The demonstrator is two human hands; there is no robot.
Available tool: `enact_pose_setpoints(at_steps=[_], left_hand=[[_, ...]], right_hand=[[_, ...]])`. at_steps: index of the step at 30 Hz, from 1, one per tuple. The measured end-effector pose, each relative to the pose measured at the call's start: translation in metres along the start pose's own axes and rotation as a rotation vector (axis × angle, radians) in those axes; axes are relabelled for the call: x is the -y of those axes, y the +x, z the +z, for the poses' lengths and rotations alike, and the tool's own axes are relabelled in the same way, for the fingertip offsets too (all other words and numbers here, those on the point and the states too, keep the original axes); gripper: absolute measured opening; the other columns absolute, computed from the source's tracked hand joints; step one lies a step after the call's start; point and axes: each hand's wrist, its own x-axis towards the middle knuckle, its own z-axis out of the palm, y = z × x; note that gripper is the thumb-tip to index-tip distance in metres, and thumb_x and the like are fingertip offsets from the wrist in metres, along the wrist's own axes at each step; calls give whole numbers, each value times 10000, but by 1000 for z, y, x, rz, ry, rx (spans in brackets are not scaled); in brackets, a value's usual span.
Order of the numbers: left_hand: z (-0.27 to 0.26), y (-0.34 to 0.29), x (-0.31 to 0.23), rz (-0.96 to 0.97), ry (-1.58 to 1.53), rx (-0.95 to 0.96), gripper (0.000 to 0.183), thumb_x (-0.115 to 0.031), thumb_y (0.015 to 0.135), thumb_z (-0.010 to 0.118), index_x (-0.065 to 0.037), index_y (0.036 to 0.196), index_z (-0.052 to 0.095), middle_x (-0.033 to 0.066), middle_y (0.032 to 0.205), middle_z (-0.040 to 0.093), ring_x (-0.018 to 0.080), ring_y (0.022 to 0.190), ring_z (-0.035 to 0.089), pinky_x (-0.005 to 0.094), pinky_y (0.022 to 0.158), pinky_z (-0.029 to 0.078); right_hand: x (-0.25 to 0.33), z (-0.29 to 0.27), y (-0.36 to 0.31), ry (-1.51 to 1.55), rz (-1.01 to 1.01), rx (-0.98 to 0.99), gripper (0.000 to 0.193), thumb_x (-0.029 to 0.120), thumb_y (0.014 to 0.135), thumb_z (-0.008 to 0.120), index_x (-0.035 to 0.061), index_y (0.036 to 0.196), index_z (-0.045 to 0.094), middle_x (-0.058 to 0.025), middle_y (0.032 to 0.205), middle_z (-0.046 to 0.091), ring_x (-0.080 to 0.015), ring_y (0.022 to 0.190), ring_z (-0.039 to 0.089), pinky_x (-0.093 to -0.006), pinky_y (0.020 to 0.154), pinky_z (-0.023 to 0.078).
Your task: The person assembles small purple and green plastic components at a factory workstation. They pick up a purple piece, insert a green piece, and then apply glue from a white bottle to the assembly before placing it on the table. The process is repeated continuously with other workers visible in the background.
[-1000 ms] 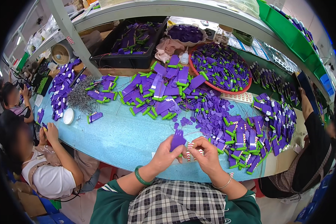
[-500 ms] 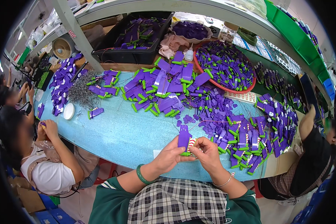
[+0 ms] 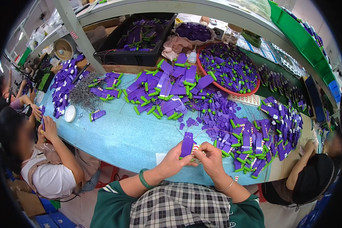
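My left hand (image 3: 173, 161) is closed around a flat purple plastic piece (image 3: 187, 143), held upright just above the near edge of the table. Its lower end has a green part, mostly covered by my fingers. A red-and-white striped sticker (image 3: 195, 147) shows along the piece's right side. The thumb and fingers of my right hand (image 3: 211, 160) pinch together at that sticker; the exact contact is partly hidden. To the right of my hands lies a heap of purple and green pieces (image 3: 250, 142), many with striped stickers. A white sheet (image 3: 160, 157) lies beside my left hand.
Ahead are a pile of purple pieces (image 3: 165, 85), a red basin (image 3: 257, 85) full of them and a black bin (image 3: 129, 59). At left are a tangle of grey wire parts (image 3: 83, 91) and a white dish (image 3: 70, 113). Co-workers sit on both sides; a shelf post (image 3: 78, 36) stands ahead.
Both my hands stay nearly in place; the purple piece sits slightly lower. My right fingers have shifted a little at the striped sticker. The person at the right has lowered an arm and leaned in.
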Motion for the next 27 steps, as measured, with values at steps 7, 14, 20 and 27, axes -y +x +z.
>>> enact_pose_setpoints(at_steps=[7, 14, 20, 27], left_hand=[[1, -4, 7, 241, 327, 20, 313, -157, 983, 507, -23, 1256, 435, 91, 1170, 560, 190, 1035, 588, 353, 747, 563], [11, 3, 5, -336, -488, 155, 397, -400, 1005, 354, -80, 812, 489, 44, 683, 481, 171, 572, 541, 294, 488, 445], [1, 10, 24, -351, -541, 511, 413, -408, 1005, 360, -50, 855, 499, 20, 575, 440, 94, 418, 358, 238, 380, 296], [-7, -3, -18, 485, 869, -27, 259, -109, 833, 683, -13, 1008, 519, 129, 987, 640, 244, 884, 674, 338, 709, 560]], right_hand=[[11, -5, 2, -438, -450, -40, 190, 131, 748, 739, 25, 783, 585, -104, 816, 617, -203, 682, 564, -322, 611, 441], [22, 1, 8, -177, -144, 230, 362, 217, 743, 741, 2, 1000, 605, -108, 944, 631, -208, 868, 622, -322, 757, 494], [12, -9, 7, 102, -13, 337, 215, 170, 861, 640, -24, 943, 685, -96, 994, 663, -160, 932, 605, -297, 800, 476], [23, -12, 10, 541, 172, 170, 277, 172, 897, 584, -24, 1089, 627, -104, 1118, 624, -153, 990, 582, -297, 905, 436]])
